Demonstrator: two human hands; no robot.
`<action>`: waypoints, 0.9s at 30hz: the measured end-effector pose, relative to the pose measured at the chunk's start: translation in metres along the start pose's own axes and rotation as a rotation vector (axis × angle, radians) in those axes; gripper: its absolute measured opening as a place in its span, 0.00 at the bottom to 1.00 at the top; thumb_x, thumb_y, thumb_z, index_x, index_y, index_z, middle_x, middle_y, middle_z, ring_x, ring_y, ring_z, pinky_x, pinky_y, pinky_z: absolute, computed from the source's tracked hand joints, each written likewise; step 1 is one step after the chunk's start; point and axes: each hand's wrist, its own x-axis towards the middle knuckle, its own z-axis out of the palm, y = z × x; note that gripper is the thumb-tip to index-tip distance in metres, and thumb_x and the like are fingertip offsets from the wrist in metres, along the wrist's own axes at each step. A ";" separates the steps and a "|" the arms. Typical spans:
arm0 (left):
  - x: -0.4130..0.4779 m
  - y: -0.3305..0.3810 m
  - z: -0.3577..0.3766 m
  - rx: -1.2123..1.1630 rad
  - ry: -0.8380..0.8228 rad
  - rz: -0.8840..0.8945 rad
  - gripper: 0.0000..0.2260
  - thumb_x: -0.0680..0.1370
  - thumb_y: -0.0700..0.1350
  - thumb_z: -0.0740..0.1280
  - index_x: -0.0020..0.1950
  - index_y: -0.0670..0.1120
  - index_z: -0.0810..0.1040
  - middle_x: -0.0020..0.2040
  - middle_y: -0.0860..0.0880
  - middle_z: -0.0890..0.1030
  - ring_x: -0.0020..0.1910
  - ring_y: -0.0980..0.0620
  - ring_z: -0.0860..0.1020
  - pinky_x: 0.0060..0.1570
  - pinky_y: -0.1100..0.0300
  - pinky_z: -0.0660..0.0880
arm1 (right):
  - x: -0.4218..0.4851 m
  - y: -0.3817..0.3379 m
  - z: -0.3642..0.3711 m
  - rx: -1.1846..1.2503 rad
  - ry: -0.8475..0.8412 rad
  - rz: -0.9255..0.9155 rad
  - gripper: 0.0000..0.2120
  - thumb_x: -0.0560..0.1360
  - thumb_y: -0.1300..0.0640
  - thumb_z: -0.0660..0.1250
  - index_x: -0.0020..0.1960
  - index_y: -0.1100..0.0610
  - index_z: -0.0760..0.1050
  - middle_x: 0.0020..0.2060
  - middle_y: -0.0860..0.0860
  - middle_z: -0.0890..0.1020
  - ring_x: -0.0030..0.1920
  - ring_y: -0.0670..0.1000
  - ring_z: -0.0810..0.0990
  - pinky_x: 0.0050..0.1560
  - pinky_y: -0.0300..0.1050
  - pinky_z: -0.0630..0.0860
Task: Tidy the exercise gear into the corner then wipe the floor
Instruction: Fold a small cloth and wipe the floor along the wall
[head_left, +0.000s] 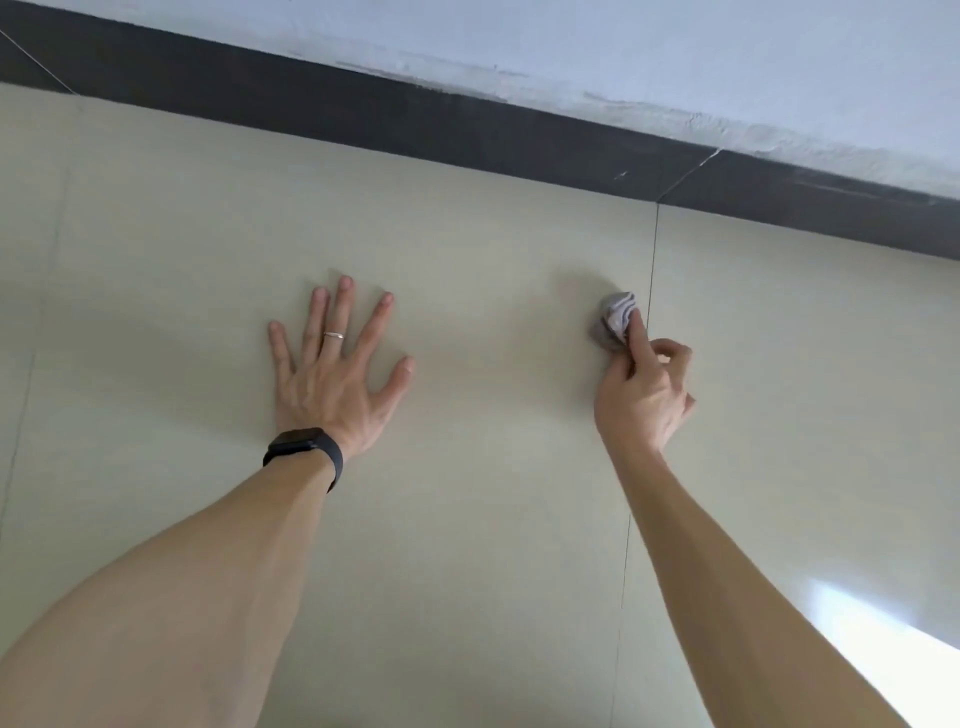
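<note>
My left hand (337, 374) lies flat on the beige tiled floor (483, 467), fingers spread and straight, with a ring on one finger and a black watch at the wrist. To its right, my right hand (644, 395) pinches a small crumpled grey cloth (615, 319) and holds it against the floor, right beside a thin grout line. No exercise gear is in view.
A dark skirting band (467, 130) runs along the far edge of the floor, with a white wall (675, 52) above it. A bright patch of light (883, 639) falls on the floor at the lower right.
</note>
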 end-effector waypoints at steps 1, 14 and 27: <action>0.000 0.000 0.000 0.001 0.001 -0.001 0.30 0.79 0.68 0.47 0.79 0.66 0.39 0.81 0.56 0.35 0.80 0.51 0.39 0.76 0.36 0.42 | -0.018 -0.006 0.004 -0.005 -0.014 -0.082 0.26 0.74 0.61 0.62 0.68 0.41 0.74 0.54 0.51 0.72 0.49 0.54 0.76 0.52 0.46 0.62; -0.001 -0.001 0.004 -0.021 0.069 0.018 0.32 0.77 0.69 0.49 0.80 0.65 0.45 0.82 0.56 0.41 0.81 0.51 0.45 0.75 0.35 0.46 | 0.109 -0.057 0.012 -0.056 0.102 0.178 0.23 0.79 0.57 0.56 0.72 0.45 0.70 0.55 0.54 0.70 0.49 0.62 0.78 0.60 0.52 0.70; 0.001 -0.001 0.003 -0.039 0.057 0.021 0.33 0.76 0.69 0.50 0.80 0.65 0.45 0.82 0.55 0.40 0.81 0.50 0.44 0.75 0.35 0.44 | 0.100 -0.081 0.026 -0.261 0.032 -0.322 0.24 0.73 0.60 0.62 0.65 0.41 0.76 0.56 0.51 0.76 0.54 0.56 0.76 0.61 0.56 0.63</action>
